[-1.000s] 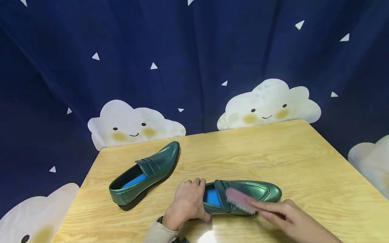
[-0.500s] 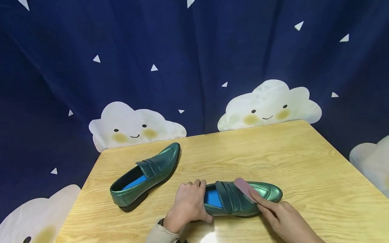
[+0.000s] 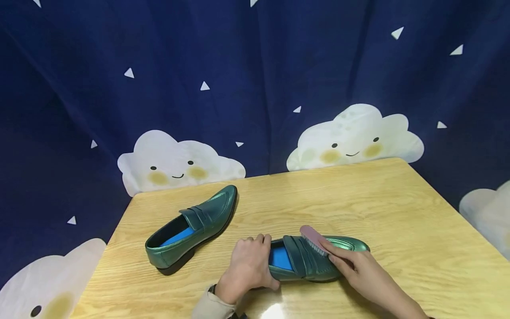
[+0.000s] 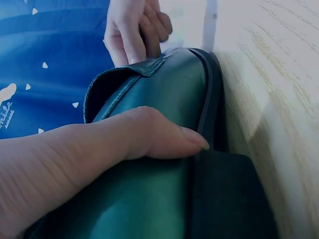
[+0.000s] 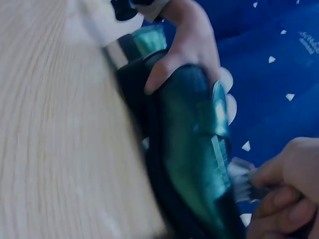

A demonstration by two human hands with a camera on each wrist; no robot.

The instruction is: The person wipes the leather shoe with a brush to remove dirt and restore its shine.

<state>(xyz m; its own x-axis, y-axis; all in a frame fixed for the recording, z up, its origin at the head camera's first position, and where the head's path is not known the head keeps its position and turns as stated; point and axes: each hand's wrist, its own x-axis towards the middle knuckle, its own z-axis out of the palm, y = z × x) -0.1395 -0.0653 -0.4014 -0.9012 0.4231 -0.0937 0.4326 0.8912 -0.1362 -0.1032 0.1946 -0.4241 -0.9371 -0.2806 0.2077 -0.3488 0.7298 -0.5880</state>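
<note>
A green loafer (image 3: 287,261) with a blue insole lies on the table, toe to the right. Over its heel end my left hand (image 3: 249,266) grips the shoe; in the left wrist view the thumb (image 4: 159,134) lies along the side, its tip at the sole edge. My right hand (image 3: 358,270) holds a pink brush (image 3: 312,237) with pale bristles, pinched at its near end. The bristles face down on the upper, just ahead of the strap. In the right wrist view the brush (image 5: 241,177) sits beside the shoe's top, partly hidden by fingers.
The matching green loafer (image 3: 191,230) stands to the left, toe pointing to the back right. Both shoes are on a light wooden table (image 3: 398,212). Behind it hangs a dark blue curtain (image 3: 255,88) printed with clouds and white triangles.
The brush in my right hand has travelled across the loafer's upper from the near side to the far side, then slightly left toward the strap. My left hand keeps its grip in place.
</note>
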